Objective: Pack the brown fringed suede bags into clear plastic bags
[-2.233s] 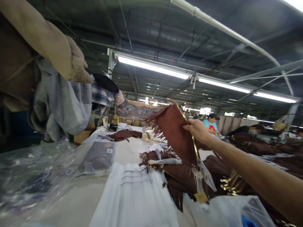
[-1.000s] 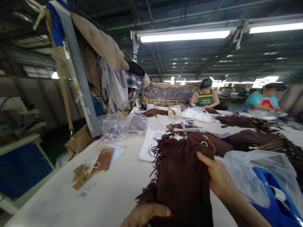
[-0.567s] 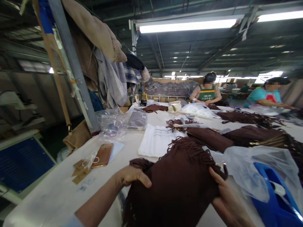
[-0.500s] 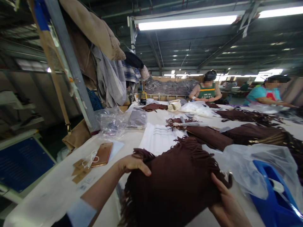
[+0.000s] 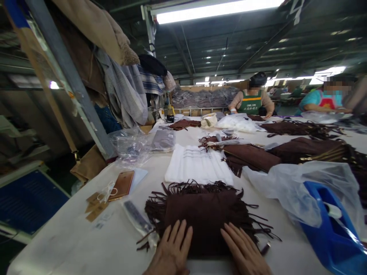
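A dark brown fringed bag lies flat on the white table in front of me, its fringe spread out along the back and both sides. On its near left part rests my left hand, fingers stretched out and slightly spread. My right hand lies flat on the near right part, fingers extended, gripping nothing. A small metal fitting shows beside the right hand. To the left of the bag is a slim clear-wrapped packet, partly under the fringe. Behind the bag sits a folded white cloth.
A phone with a white cord and brown tags lie at left. At right stands a blue container beside clear plastic. More brown bags lie behind. Two people work across the table.
The bag was held up in both hands; now it lies on the table, and both hands have let go and rest flat on it. The wrapped packet has come into view.
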